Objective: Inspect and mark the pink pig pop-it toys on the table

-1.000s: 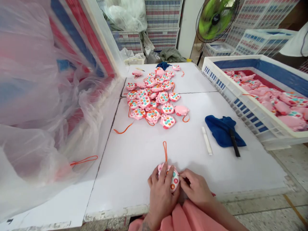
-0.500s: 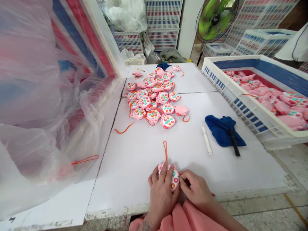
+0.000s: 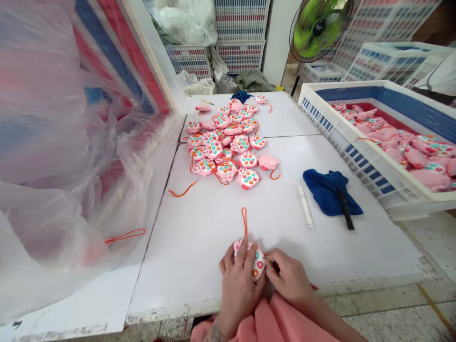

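Near the front edge of the table lies a pink animal-shaped toy (image 3: 259,266) with coloured round buttons on a white face and an orange cord loop (image 3: 244,221) pointing away from me. My left hand (image 3: 239,275) is closed over it, fingers pressing on its face. At the toy's right edge, my right hand (image 3: 287,275) pinches a thin tool, mostly hidden by the fingers. A bit of red shows beyond the right wrist; I cannot tell whether it belongs to that tool. Further back, several similar pink toys (image 3: 213,149) lie in a heap, some with orange cords.
On the right are a white stick (image 3: 305,207), a blue cloth (image 3: 322,190) and a black pen-like tool (image 3: 346,210) on it. Beyond stands a white crate (image 3: 359,159) of pink toys. Plastic sheeting (image 3: 117,190) covers the left side; a green fan (image 3: 317,28) stands behind.
Almost nothing differs. The view has shifted very slightly; both hands stay on the toy, with the right fingertips still at its right edge.
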{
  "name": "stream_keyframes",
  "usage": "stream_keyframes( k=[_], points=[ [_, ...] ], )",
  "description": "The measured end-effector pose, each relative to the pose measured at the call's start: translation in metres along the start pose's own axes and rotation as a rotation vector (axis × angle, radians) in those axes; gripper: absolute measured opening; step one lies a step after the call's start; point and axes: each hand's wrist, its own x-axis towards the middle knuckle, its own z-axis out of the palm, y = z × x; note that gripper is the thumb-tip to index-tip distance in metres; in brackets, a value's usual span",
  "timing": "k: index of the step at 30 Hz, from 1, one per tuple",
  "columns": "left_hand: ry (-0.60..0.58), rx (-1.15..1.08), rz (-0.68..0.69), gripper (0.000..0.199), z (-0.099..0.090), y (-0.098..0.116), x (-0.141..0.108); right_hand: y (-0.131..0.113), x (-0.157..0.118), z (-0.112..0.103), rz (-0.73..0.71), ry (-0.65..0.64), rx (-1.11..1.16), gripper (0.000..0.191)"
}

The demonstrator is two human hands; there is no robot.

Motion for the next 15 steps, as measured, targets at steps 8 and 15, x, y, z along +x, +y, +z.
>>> stream_keyframes(
  k=[8, 15],
  points=[
    [-0.008, 0.015, -0.004, 0.053, -0.0014, 0.0014, 0.0001, -0.0017, 0.0016, -0.0006, 0.002, 0.001, -0.003, 0.018],
    [-0.007, -0.011, -0.005, 0.052, -0.0015, 0.0019, 0.0003, -0.0025, 0.0019, -0.0018, 0.026, -0.006, 0.049, 0.016]
  ],
)
